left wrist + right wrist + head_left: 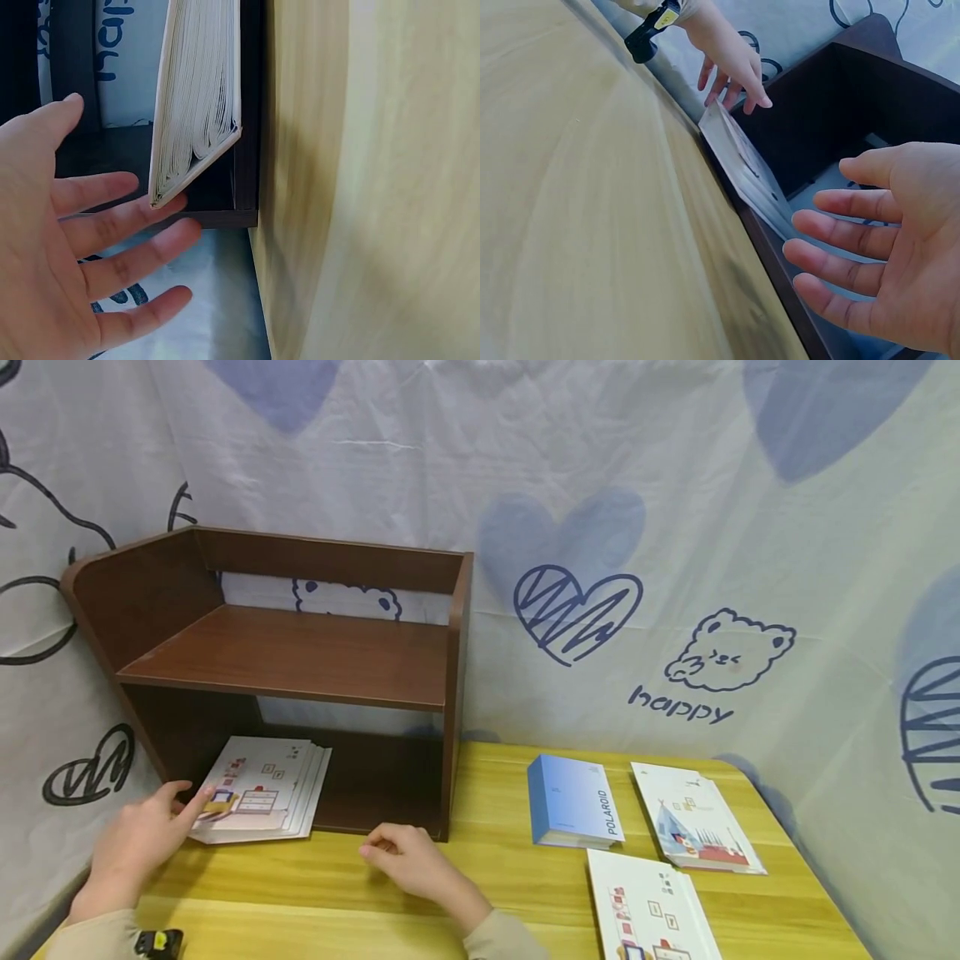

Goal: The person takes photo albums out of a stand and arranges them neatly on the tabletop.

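A white picture-covered album (251, 789) lies flat in the lower compartment of a brown desktop shelf (285, 696), close to its left wall. Its cover shows a chest of drawers and small frames; stepped white edges show along its right side. Thick page edges (196, 90) face my left hand in the left wrist view. My left hand (142, 831) is beside the album's front left corner, fingers spread and fingertips at its edge; whether they touch cannot be told. In front of the shelf, my right hand (412, 860) holds nothing, its fingers (847, 232) relaxed and apart from the album.
Right of the shelf lie a blue book marked POLAROID (576, 802), a white album with a tent picture (697, 818) and another white album (648, 906) at the front. A patterned cloth (570, 460) hangs behind the wooden table (495, 810).
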Motion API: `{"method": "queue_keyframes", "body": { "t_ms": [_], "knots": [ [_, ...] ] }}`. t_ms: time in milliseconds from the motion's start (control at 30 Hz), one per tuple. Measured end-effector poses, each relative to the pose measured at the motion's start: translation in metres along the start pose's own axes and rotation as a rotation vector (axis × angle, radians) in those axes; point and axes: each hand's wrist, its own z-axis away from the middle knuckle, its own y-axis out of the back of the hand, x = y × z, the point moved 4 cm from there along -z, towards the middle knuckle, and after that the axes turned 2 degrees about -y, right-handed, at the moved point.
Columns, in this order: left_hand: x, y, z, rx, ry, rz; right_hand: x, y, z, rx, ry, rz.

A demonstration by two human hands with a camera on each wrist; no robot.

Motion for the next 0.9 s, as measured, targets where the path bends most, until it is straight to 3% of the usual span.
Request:
{"method": "queue_keyframes", "body": {
  "t_ms": [300,667,767,900],
  "knots": [
    [-0.008,-0.007,-0.003,-0.158,0.065,0.023,0.006,-0.012,-0.006,0.017,-0.049,-0.087],
    [-0.016,-0.020,-0.009,-0.234,0.022,0.168,0.009,-0.024,-0.010,0.017,-0.094,-0.128],
    [-0.019,-0.024,-0.009,-0.267,0.046,0.274,0.008,-0.027,-0.011,0.009,-0.109,-0.163],
    [-0.025,-0.032,-0.008,-0.354,0.132,0.541,0.008,-0.032,-0.013,-0.006,-0.142,-0.212]
  ]
}}
